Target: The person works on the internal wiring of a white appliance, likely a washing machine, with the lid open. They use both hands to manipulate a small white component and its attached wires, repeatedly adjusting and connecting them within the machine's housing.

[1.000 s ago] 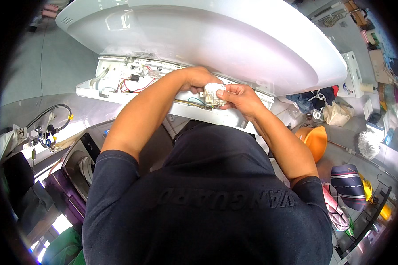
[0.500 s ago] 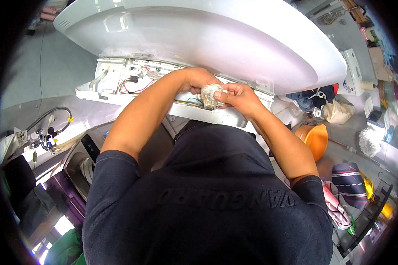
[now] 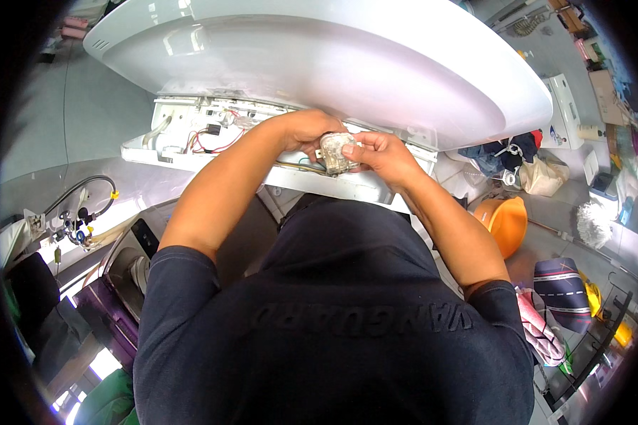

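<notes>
A grimy white-beige plastic part [image 3: 336, 159] is held over an open white housing [image 3: 142, 149] with red, black and green wires inside. My right hand [image 3: 385, 160] grips the part, its thumb on the face and its fingers curled at the right edge. My left hand [image 3: 310, 132] is bent round the upper left of the part, with its fingertips partly hidden behind it. A large glossy white lid [image 3: 319, 57] stands raised just beyond both hands.
At left are hoses with valves [image 3: 78, 219] and a dark-fronted machine [image 3: 145, 234]. At right lie piled clothes [image 3: 493, 159], a beige bag [image 3: 542, 177], an orange basin [image 3: 500, 227], a white fluffy duster [image 3: 594, 225] and a black rack [image 3: 602, 340].
The part in my hands has tilted slightly and shifted a little to the left since a second ago. My hands keep nearly the same place and grip.
</notes>
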Tool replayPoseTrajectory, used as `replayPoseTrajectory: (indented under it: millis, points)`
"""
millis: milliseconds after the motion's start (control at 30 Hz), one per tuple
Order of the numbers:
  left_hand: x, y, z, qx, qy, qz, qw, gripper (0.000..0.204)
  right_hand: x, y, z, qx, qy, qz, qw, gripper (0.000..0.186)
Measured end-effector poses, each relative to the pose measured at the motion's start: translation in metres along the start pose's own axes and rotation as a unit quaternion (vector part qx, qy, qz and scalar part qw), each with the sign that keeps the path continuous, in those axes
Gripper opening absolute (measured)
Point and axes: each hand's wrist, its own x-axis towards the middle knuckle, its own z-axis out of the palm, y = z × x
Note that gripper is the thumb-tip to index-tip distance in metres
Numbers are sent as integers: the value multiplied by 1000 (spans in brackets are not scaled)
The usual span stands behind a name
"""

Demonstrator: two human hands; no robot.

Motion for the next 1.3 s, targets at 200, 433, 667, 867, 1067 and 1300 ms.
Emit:
replayPoseTrajectory:
  millis: [200, 433, 667, 867, 1067, 1300]
  points:
    - [-6, -1, 0, -71, -23, 5, 997, 37, 1, 0, -1, 16, -1, 7, 1000, 45]
    - [-6, -7, 1, -186, -5, 20, 982, 35, -1, -1, -2, 30, -1, 4, 1000, 46]
    - [-1, -4, 8, -163, 61, -6, 985, 26, 0, -2, 0, 43, -1, -5, 999, 46]
    - [0, -2, 13, -178, 90, -8, 980, 25, 0, -2, -1, 29, 6, 5, 1000, 44]
    - [-7, 4, 25, -260, 147, -7, 954, 22, 2, 0, -4, 41, 14, 16, 999, 38]
    - [-17, 6, 27, -247, 156, -18, 956, 25, 4, -5, -2, 30, 3, 13, 999, 39]
